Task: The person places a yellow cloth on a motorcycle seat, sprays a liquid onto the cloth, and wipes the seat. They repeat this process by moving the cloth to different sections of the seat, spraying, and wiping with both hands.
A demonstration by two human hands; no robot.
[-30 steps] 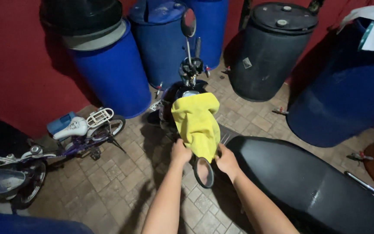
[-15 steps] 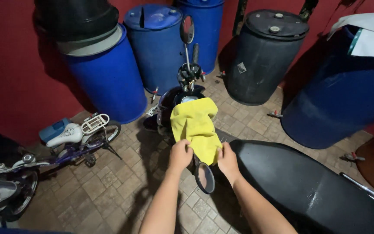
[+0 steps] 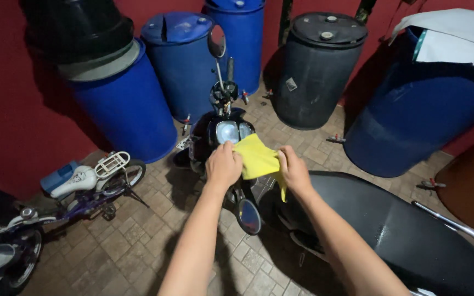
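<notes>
1. The person is standing over a black scooter (image 3: 215, 131), both bare arms reaching down toward its front.
2. The left hand (image 3: 223, 164) is lying curled over the near left edge of a yellow cloth (image 3: 256, 159), fingers closed down on the fabric, just behind the headlight (image 3: 229, 131).
3. The right hand (image 3: 293, 171) is gripping the cloth's right edge, fingers folded around it, with a corner of yellow hanging down below the palm.
4. The yellow cloth is sitting stretched between the two hands, on top of the scooter's front, just behind the lamp and ahead of the black seat (image 3: 390, 219).
5. One round mirror (image 3: 248, 215) is showing below the hands; another mirror (image 3: 216, 41) is standing up on its stalk beyond the handlebars.
6. Blue barrels (image 3: 182, 66) and a black barrel (image 3: 316, 71) are lining the red wall (image 3: 6, 98) behind.
7. A small bicycle (image 3: 83, 183) with a white seat is leaning at the left, on the tiled floor (image 3: 138, 241).
</notes>
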